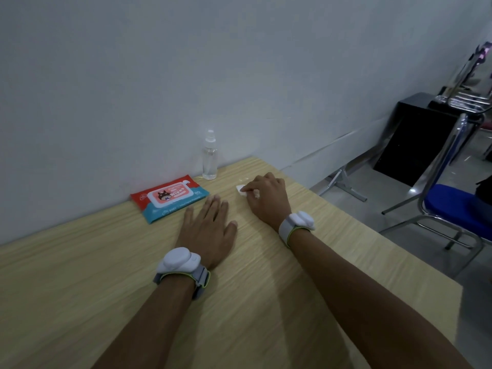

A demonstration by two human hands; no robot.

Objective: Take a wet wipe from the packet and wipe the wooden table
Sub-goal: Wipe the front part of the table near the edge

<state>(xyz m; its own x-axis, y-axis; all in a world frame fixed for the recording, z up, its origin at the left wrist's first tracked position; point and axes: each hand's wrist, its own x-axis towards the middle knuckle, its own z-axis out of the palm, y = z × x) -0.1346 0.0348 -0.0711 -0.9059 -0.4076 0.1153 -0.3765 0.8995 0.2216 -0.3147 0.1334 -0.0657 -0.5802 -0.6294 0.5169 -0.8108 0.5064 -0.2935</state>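
Wipe (241, 188) is out of the packet (170, 198) and bunched under the right hand (267, 199) at one o'clock on the counter (266, 288), fingers curled on it. Left hand (209, 230) rests flat, fingers straight. Wiping seems underway; most of the surface looks left.

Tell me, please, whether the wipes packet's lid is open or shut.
Shut: the packet lies flat by the wall with its pale lid flush on top, no wipe poking out.

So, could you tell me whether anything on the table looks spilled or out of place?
Nothing stands out. The wipes packet lies flat, lid closed, the spray bottle stands upright by the wall, and the right hand holds a wet wipe on the table.
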